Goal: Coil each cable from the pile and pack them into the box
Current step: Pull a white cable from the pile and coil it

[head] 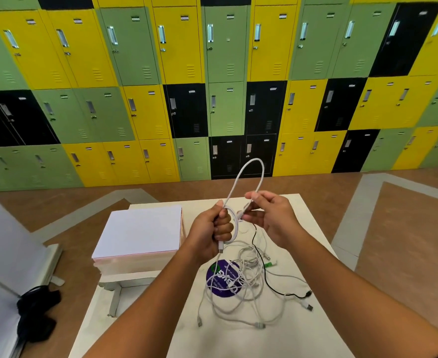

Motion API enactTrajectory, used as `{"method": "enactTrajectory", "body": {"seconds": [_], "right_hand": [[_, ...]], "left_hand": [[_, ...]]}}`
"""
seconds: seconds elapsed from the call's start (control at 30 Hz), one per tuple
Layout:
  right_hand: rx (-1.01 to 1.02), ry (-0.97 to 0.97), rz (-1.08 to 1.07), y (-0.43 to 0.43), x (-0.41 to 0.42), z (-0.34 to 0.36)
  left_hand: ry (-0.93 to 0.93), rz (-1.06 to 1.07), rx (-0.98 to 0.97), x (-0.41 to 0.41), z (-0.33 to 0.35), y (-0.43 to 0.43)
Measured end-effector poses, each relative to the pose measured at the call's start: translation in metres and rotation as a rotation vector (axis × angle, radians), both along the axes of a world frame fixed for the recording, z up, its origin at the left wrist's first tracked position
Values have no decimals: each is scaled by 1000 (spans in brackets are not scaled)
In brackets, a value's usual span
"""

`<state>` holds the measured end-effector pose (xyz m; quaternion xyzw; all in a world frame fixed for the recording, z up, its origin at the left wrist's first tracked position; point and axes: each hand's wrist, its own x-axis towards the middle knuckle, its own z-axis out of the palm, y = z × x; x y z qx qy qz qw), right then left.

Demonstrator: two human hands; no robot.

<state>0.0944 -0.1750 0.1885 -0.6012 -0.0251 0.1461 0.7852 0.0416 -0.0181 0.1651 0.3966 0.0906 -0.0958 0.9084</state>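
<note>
We see both hands up over the table (316, 332), w/ one white cable (261, 171) strung btw them. The left hand (212, 228) is a fist: its fingers curl round the cable, and a small loop wraps the fist. A plug end (221, 250) sticks out just below it. The right hand (272, 218) pinches the same cable btw thumb and fingertips, just beside the left hand but not touching it. From the two grips the cable rises in a tall narrow arch, in front of the lockers (225, 60).

The rest of the pile (241, 282) lies on the table right under the hands: white cables in a loose tangle, several plugs poking out at the near side. One thin black cable (269, 282) runs thru it and ends at the pile's right edge. The tangle partly covers a round purple sticker (219, 279); we can't read its txt.

The box (140, 233) sits at the table's left side, near the left hand, flat and white w/ a pinkish edge. Its top looks closed, so we can't tell what's inside.

On the floor at far left, a black bundle (35, 313) lies next to a white panel (0, 241).
</note>
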Motion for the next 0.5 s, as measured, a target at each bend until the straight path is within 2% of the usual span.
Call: {"method": "enactTrajectory", "body": {"seconds": [0.1, 0.33, 0.43, 0.5], "right_hand": [[-23, -9, 60, 5, -3, 3], [-312, -44, 225, 14, -15, -6], [-268, 20, 235, 19, -20, -8], [-281, -10, 273, 19, -22, -11]], "left_hand": [[-20, -34, 59, -2, 1, -3], [-79, 60, 276, -8, -3, -8], [-70, 175, 322, -6, -6, -9], [-56, 228, 353, -6, -7, -10]]}}
